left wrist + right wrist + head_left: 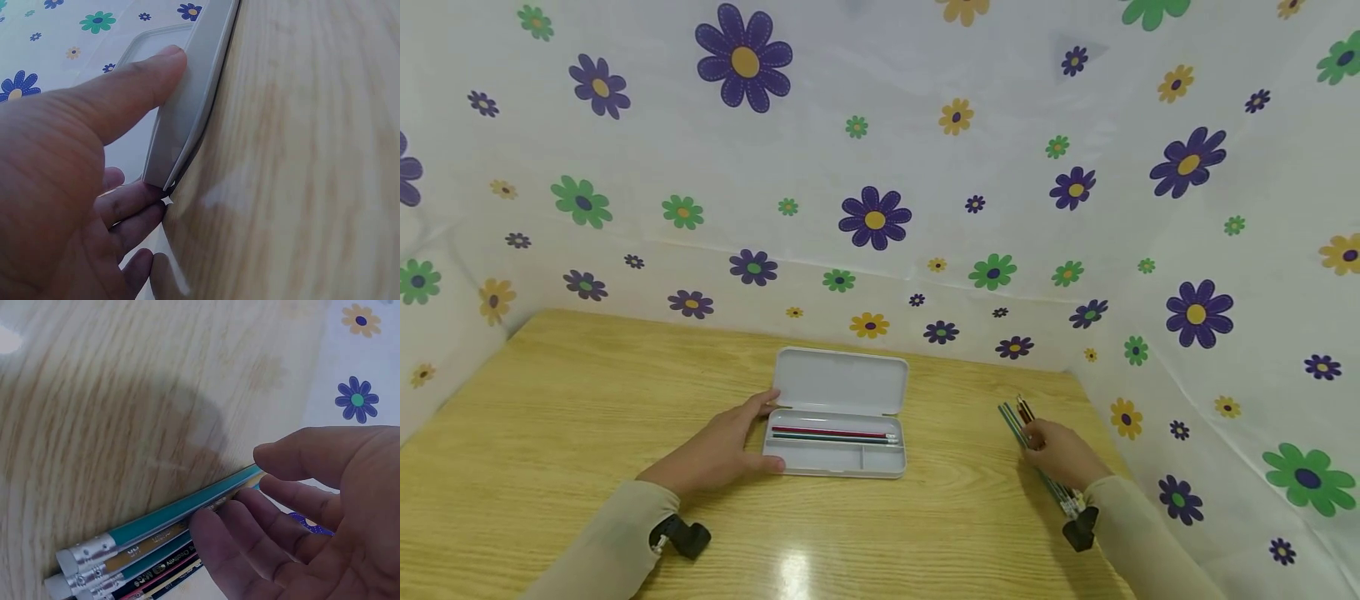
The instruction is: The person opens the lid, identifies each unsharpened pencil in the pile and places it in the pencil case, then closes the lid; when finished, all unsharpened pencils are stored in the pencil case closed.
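An open white pencil case (pixel 838 459) lies on the table with its lid (pixel 841 382) folded back. Inside its long compartment are a red pencil (pixel 827 431) and a green pencil (pixel 827 437) with white erasers. My left hand (pixel 718 446) holds the case's left end, thumb (pixel 169 59) on the front rim and fingers around the end. Off to the right, my right hand (pixel 1063 452) pinches a bundle of several pencils (pixel 150 528), teal, yellow and black ones among them. Their eraser ends point toward me, and the fingers cover their middle.
The wood-grain table (pixel 625 392) ends at a flowered white sheet (pixel 820 150) behind it and on both sides. The right hand is near the table's right edge. A short front compartment (pixel 883 457) in the case has a divider.
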`<state>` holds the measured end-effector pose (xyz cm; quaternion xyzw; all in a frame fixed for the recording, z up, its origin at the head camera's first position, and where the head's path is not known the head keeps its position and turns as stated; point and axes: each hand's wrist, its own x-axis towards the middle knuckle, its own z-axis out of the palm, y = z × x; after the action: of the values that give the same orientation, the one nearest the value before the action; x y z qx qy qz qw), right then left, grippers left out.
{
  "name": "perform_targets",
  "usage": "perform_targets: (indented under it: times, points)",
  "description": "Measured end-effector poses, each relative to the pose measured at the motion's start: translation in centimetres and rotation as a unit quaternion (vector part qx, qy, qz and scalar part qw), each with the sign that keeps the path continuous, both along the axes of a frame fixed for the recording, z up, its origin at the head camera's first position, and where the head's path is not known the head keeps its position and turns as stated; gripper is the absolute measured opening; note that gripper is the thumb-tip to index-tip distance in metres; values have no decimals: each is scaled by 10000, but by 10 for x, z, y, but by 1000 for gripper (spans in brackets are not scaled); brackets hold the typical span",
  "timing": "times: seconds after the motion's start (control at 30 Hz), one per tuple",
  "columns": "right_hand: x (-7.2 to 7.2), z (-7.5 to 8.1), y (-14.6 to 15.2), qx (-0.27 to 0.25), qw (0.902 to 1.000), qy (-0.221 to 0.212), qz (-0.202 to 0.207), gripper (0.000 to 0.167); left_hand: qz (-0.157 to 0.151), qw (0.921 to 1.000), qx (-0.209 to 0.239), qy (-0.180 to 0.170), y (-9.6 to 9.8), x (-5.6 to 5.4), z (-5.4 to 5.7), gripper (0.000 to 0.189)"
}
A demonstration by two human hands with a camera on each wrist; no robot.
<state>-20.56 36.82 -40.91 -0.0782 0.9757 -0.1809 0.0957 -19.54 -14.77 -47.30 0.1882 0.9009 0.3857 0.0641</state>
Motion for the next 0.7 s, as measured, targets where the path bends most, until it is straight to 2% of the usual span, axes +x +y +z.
perform_targets:
  times: [0.33,0.53,0.7]
  points:
    - [1,-2,-3,85,10000,16,15,27,-11,10000,39,-21,-1,-1,-1,110]
    - [0,-10,-5,-104,9998,95,-115,28,11,10000,35,-7,-1,1,1,110]
    - [-2,-18,-6,-22,9997,159,-192,27,19,10000,76,-4,0,2,2,109]
